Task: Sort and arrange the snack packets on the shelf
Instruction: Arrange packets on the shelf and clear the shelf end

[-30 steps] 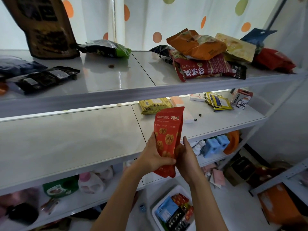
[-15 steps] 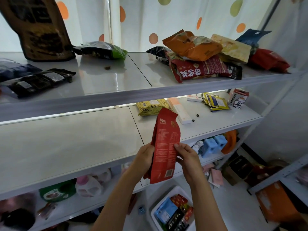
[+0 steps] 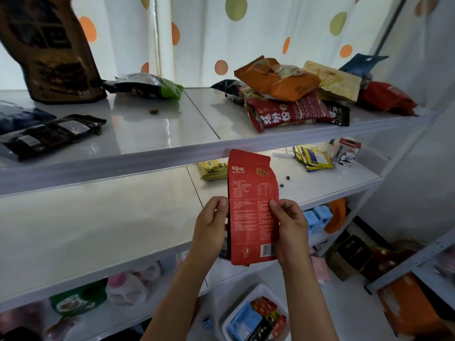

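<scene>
Both hands hold a red snack packet (image 3: 253,207) upright in front of the middle shelf (image 3: 103,222), its printed back with a barcode facing the camera. The left hand (image 3: 211,227) grips the packet's left edge with the thumb on the face, and the right hand (image 3: 290,230) pinches the right edge, thumb pressed on the print. On the top shelf (image 3: 172,126) a heap of packets lies at the right: an orange bag (image 3: 275,78) on top of a dark red packet (image 3: 288,113), with a yellow bag (image 3: 332,78) and another red bag (image 3: 386,97) further right. A tall brown bag (image 3: 49,50) stands at the far left, beside a green and black packet (image 3: 147,86); flat black packets (image 3: 51,134) lie near the left edge. On the middle shelf, behind the held packet, lies a yellow packet (image 3: 213,169), with small yellow sachets (image 3: 312,157) and a small carton (image 3: 348,152) to the right.
</scene>
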### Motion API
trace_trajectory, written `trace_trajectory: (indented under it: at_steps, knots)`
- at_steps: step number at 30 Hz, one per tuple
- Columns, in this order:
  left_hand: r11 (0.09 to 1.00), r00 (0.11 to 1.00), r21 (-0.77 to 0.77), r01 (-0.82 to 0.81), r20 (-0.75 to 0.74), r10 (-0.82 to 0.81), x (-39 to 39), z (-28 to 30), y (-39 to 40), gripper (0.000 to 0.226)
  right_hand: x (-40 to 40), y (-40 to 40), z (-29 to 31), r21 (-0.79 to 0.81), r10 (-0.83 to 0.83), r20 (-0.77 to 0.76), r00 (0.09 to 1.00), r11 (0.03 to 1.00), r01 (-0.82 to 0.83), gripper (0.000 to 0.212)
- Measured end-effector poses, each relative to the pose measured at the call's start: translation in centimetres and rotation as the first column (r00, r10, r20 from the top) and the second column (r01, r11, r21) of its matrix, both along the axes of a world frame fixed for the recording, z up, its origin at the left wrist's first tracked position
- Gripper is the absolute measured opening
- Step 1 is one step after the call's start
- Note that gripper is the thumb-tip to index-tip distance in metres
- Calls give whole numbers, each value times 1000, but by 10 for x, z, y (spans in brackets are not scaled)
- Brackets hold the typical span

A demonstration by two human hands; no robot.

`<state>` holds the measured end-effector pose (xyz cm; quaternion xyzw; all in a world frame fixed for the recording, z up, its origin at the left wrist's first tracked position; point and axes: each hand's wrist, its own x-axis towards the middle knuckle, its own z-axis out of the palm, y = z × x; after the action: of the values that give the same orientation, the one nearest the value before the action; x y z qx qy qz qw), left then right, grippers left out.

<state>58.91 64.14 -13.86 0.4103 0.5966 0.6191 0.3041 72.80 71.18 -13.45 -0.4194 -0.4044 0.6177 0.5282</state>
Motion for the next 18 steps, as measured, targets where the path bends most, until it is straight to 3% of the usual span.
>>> trace_trajectory:
  at_steps: [3,10,15,18]
  knots:
    - [986,995,144,90,22,-94,-6,30,-6,25,-2,3,30,86,-47,-6,999,995,47,7]
    - [957,996,287,45,-83,-22,-39,104,13,28,-40,16,111,282,-68,-92,993,955,91,7]
    - [938,991,345,16,120,-61,-79,155,12,20,-73,30,160,355,69,-175,982,935,-2,8]
    - [965,990,253,73,99,-101,-109,166,13,41,-102,36,177,386,260,-198,945,907,-169,6]
